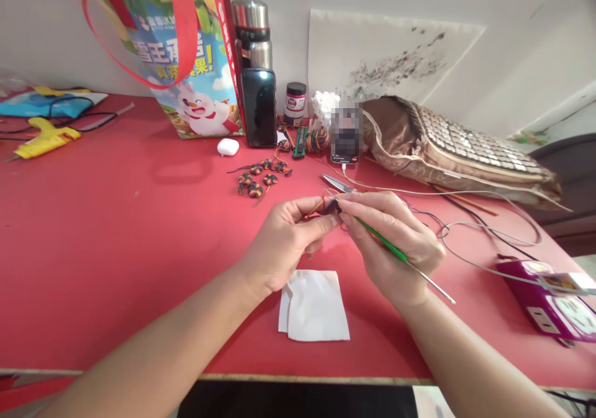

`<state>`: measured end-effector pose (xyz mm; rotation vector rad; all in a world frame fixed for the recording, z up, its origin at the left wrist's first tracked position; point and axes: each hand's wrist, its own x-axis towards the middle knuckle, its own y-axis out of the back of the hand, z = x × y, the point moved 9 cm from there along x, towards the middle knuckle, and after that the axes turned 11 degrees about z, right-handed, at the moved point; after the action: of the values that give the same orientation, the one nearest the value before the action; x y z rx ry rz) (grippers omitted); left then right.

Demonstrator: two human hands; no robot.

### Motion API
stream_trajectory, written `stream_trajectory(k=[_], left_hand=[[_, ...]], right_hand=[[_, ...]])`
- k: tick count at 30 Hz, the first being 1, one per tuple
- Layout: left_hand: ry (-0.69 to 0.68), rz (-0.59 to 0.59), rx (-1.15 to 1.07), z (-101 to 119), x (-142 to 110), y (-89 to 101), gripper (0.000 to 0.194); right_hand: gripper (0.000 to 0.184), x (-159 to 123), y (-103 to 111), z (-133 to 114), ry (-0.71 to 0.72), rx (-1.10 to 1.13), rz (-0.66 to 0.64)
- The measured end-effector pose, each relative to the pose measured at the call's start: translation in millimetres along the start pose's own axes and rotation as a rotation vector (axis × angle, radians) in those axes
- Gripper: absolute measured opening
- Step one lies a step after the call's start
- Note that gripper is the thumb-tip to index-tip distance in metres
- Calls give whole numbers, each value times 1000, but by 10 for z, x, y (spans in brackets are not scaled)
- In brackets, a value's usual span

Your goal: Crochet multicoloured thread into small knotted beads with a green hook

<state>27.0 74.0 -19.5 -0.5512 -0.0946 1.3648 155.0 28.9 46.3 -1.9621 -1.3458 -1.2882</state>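
Observation:
My left hand (288, 241) pinches a small multicoloured knotted cord piece (328, 207) between thumb and fingers above the red table (116, 238). My right hand (395, 244) meets it from the right, fingers closed round a green-handled crochet hook (388, 248) whose metal shaft sticks out past my wrist and whose tip sits at the cord piece. Thin coloured cords trail from the piece. Several finished small knotted pieces (258, 179) lie on the table beyond my hands.
A folded white paper (314, 306) lies below my hands. Scissors (338, 184), two phones (259, 107) (346, 133), an earbud case (228, 147), a flask (252, 33), a printed bag (186, 58), a yellow glue gun (44, 137), a cushion (456, 148), cables and a purple power strip (549, 300) surround them.

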Motion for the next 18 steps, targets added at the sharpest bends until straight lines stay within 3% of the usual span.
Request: stream_trajectory(k=[14,18], left_hand=[[9,131,-129,48,10,49,20],[3,79,-134,61,10,12,21]], right_hand=[[36,-30,-43,6,1,-68,11],[37,-48,-58,12,-10,-61,6]])
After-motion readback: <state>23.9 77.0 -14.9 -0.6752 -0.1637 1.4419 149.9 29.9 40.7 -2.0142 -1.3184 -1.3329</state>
